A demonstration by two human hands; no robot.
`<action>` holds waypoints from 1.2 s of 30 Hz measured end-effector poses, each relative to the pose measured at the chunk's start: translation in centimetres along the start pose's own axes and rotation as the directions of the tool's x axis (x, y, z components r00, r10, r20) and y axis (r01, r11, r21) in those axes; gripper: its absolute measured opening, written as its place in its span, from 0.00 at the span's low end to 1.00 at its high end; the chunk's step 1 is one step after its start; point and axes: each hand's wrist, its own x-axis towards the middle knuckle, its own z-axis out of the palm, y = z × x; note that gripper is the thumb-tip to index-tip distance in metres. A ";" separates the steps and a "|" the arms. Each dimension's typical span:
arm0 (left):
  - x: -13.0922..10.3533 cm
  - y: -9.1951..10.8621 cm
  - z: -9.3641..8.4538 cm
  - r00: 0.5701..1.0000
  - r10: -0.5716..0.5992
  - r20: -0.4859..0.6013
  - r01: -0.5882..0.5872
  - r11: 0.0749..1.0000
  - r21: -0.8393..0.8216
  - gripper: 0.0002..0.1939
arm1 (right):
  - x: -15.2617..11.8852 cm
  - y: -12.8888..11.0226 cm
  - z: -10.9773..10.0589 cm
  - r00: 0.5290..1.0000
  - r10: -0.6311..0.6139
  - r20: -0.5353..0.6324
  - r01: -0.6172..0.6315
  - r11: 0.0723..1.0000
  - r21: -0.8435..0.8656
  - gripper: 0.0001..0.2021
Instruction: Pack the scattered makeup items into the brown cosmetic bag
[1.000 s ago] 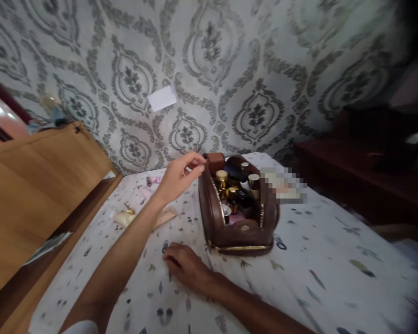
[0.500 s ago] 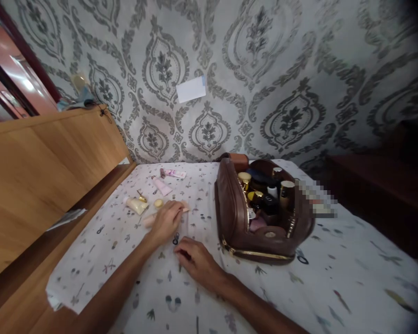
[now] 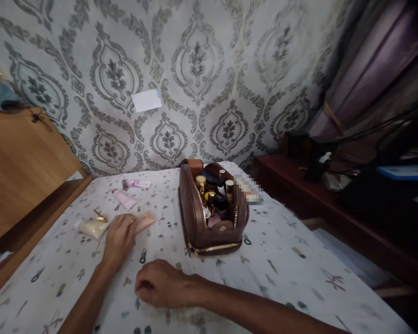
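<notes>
My left hand (image 3: 120, 235) rests on the bedding with its fingers bent down over one end of a flat peach tube (image 3: 145, 221). The tube's other end sticks out to the right of the fingertips. Nearer to me, my right hand (image 3: 162, 284) is curled into a loose fist low over the sheet, and I see nothing in it. Left of my left hand lie a cream-coloured tube (image 3: 92, 228) and a small gold piece (image 3: 101, 218). Farther back are a pink tube (image 3: 124, 199) and a white-and-pink tube (image 3: 140, 183) with a dark cap.
A brown makeup bag (image 3: 188, 204) stands unzipped to the right, holding several bottles and cosmetics. Patterned bedding (image 3: 282, 287) spreads below. A wooden board (image 3: 28, 162) borders the left side. At right stands a dark red table (image 3: 292, 195) with cables. The wallpapered wall (image 3: 174, 69) rises behind.
The view has swung right, so everything sits farther left. My right hand has drawn nearer to me and its fingers have curled in. My left hand stays at the peach tube.
</notes>
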 end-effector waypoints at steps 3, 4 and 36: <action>0.5 -2.0 -0.7 0.995 -0.035 -0.095 0.049 0.988 0.146 0.16 | 1.2 -0.7 -0.2 0.999 -0.023 0.029 0.023 0.999 -0.029 0.09; 0.6 -2.8 -0.8 0.993 -0.056 -0.107 0.075 0.981 0.176 0.18 | 1.6 -0.9 -0.1 0.999 -0.029 0.018 0.030 0.999 -0.032 0.09; -0.5 -6.0 0.1 0.920 -0.390 0.026 0.391 0.919 -0.042 0.15 | 3.3 0.8 3.0 0.971 0.164 -0.176 -0.030 0.810 0.585 0.07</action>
